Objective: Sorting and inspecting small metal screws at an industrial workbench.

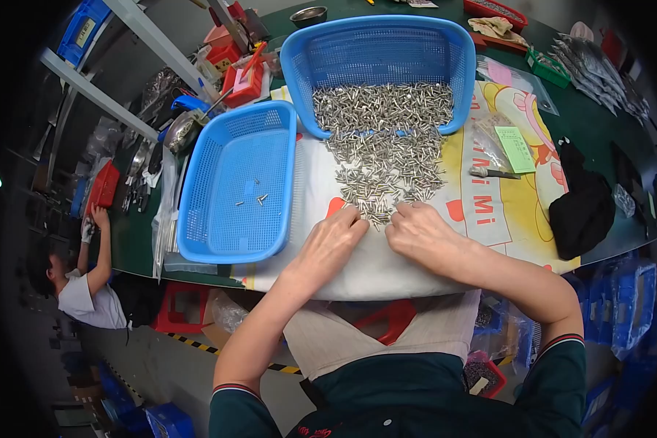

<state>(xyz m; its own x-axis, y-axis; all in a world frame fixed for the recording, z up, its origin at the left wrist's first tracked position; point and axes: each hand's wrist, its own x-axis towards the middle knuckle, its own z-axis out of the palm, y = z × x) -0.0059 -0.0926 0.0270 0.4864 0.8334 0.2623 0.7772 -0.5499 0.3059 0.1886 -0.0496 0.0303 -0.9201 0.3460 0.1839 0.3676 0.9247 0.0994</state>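
Fanning from a meshed plastic basket [378, 64], slender metal pins [388, 164] glint.

Pins [388, 164] lie before the basket [379, 60], right of the tray [233, 171].

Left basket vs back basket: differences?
Contents: the left basket holds a few metal pins; the back basket holds a heap of them.
Pose: the left basket sits flat; the back basket looks tipped, its heap spilling onto the cloth.
Width: the back basket looks wider than the left basket.
Both: blue, mesh-walled.
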